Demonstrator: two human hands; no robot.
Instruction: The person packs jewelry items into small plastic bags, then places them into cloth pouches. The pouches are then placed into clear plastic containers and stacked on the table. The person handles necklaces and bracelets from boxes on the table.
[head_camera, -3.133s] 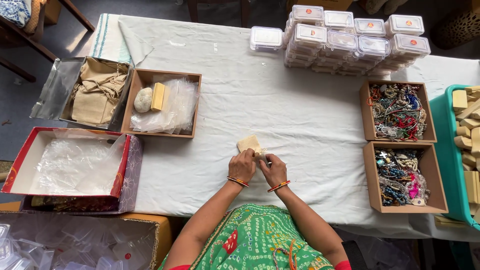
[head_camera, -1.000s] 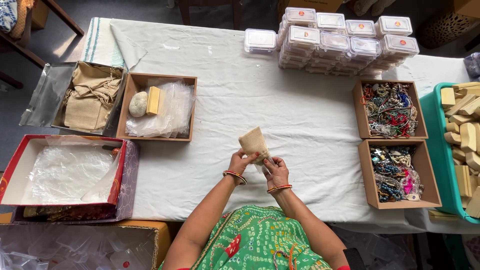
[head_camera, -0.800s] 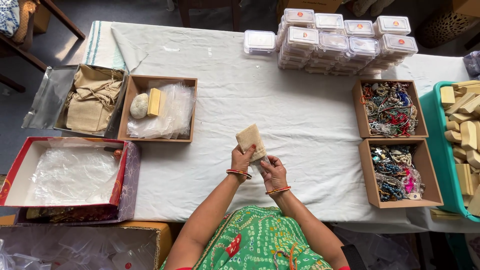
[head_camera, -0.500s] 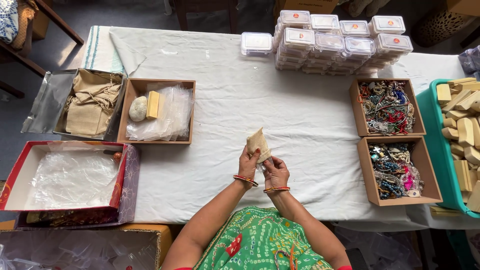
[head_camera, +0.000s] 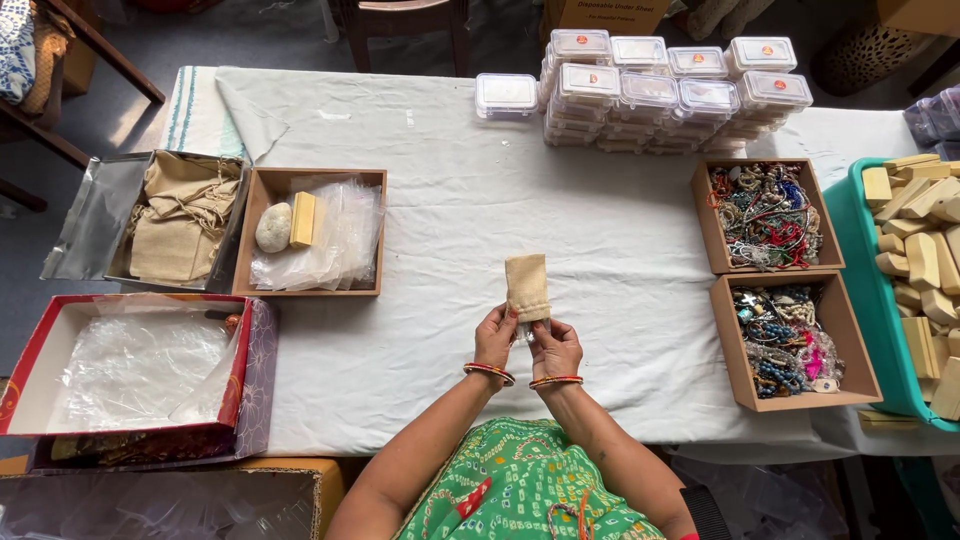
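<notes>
A small beige cloth pouch (head_camera: 527, 284) stands upright above the white tablecloth (head_camera: 450, 180), held at its lower end by both hands. My left hand (head_camera: 496, 338) grips its lower left edge and my right hand (head_camera: 555, 345) grips its lower right edge. Both wrists wear red and gold bangles. The hands are close together near the table's front edge, in front of my green patterned clothing.
Two cardboard boxes of beaded jewellery (head_camera: 768, 214) (head_camera: 790, 338) sit at the right, beside a teal crate of wooden blocks (head_camera: 915, 250). Stacked clear lidded containers (head_camera: 650, 90) stand at the back. At the left are a wooden tray of plastic bags (head_camera: 315, 230), a box of beige pouches (head_camera: 185, 218) and a red box (head_camera: 120, 365).
The pouch lay low at the table three seconds ago. It has since been lifted and turned upright between both hands, which stay near the front edge.
</notes>
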